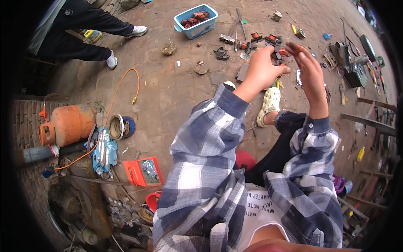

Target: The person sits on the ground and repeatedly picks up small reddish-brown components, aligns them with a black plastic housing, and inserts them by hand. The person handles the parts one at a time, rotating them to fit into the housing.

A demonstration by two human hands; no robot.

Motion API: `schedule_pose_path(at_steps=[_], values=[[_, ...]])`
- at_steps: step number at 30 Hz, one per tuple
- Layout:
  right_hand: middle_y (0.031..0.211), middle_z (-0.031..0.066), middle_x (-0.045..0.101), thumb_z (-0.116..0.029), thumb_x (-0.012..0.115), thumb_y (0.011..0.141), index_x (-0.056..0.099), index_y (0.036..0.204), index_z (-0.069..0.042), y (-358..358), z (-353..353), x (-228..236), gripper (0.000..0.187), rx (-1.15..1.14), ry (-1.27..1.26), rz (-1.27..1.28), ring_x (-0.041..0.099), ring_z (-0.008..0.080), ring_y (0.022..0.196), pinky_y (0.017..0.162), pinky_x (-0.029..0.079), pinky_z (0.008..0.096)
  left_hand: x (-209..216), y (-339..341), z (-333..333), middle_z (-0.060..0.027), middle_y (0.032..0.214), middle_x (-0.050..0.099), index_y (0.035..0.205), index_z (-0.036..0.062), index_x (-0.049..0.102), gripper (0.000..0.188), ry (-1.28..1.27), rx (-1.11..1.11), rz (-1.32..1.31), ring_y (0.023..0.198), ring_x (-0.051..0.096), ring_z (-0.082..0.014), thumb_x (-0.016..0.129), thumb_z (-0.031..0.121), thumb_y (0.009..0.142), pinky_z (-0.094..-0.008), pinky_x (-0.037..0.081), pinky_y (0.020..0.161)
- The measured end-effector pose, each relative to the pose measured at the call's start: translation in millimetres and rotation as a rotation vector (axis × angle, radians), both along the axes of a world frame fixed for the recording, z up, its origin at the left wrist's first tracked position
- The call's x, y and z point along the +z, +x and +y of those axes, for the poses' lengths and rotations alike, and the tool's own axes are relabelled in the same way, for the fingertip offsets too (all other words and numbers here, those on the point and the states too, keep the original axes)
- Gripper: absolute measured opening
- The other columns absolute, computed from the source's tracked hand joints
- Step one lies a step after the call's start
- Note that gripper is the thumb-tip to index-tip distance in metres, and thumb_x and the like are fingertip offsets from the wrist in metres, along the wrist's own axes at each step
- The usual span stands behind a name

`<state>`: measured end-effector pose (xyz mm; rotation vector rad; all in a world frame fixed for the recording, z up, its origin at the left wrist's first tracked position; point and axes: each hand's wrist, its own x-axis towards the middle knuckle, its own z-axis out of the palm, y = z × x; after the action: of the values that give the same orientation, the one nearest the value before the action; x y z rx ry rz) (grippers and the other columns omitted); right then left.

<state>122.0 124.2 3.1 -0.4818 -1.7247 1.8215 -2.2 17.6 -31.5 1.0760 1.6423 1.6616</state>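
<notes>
My left hand [264,69] reaches forward with its thumb stretched to the right. A small black part with orange-red pieces [278,53] shows between its fingers and thumb and appears to be gripped there; the fingers hide some of it. Just right of it my right hand [310,73] is raised with fingers extended, their tips dark and reddish, close to the part. On the ground beyond lie similar black and orange-red parts [255,38]. A hammer [227,39] rests to their left, beside a dark crumpled lump [221,53].
A blue tub [196,30] holds reddish-brown pieces. Another person's legs [90,19] stand at upper left. An orange gas cylinder [73,124], an orange hose [121,86], a bucket [121,127] and a red box [143,171] lie left. Tools and a metal frame [367,122] crowd the right.
</notes>
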Motion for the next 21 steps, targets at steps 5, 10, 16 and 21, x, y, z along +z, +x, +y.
schedule_pose_path(at_steps=[5,10,16,21], values=[[0.12,0.0104,0.059,-0.011,0.051,0.094,0.05,0.125,0.003,-6.4,-11.3,-5.7,0.034,0.079,0.29,-0.192,0.052,0.0155,0.113,0.096,0.04,0.0293,-2.6,-5.4,-1.8,-0.0164,0.084,0.063,0.091,-0.0026,0.059,0.046,-0.046,0.285,0.4,0.073,0.066,-0.026,0.085,0.021,0.06,-0.0354,0.052,0.064],[0.114,0.0144,0.06,-0.005,0.055,0.088,0.052,0.118,0.001,-8.5,-19.4,-3.9,0.031,-0.032,0.9,-0.287,0.057,0.0267,0.107,0.091,0.044,0.0341,12.0,-3.5,-11.5,-0.0191,0.091,0.059,0.095,-0.002,0.06,0.043,-0.111,0.335,0.471,0.085,0.06,-0.0362,0.079,0.018,0.061,-0.0423,0.049,0.071],[0.099,0.0155,0.062,-0.006,0.06,0.085,0.056,0.104,0.001,-8.5,-25.8,2.3,0.021,-0.059,0.955,-0.31,0.061,0.0274,0.092,0.079,0.047,0.0348,7.8,-4.1,-13.4,-0.0177,0.096,0.056,0.096,0.0002,0.053,0.036,-0.175,0.305,0.647,0.087,0.06,-0.0375,0.074,0.01,0.068,-0.0439,0.05,0.069],[0.079,0.0139,0.063,-0.012,0.061,0.087,0.057,0.092,0.003,-2.6,-6.2,-8.9,0.016,-0.233,0.719,-0.273,0.063,0.0201,0.075,0.069,0.049,0.0313,11.5,0.0,-12.8,-0.0153,0.095,0.059,0.101,-0.003,0.057,0.048,-0.249,0.109,0.634,0.087,0.062,-0.0339,0.08,0.017,0.064,-0.0386,0.052,0.07]])
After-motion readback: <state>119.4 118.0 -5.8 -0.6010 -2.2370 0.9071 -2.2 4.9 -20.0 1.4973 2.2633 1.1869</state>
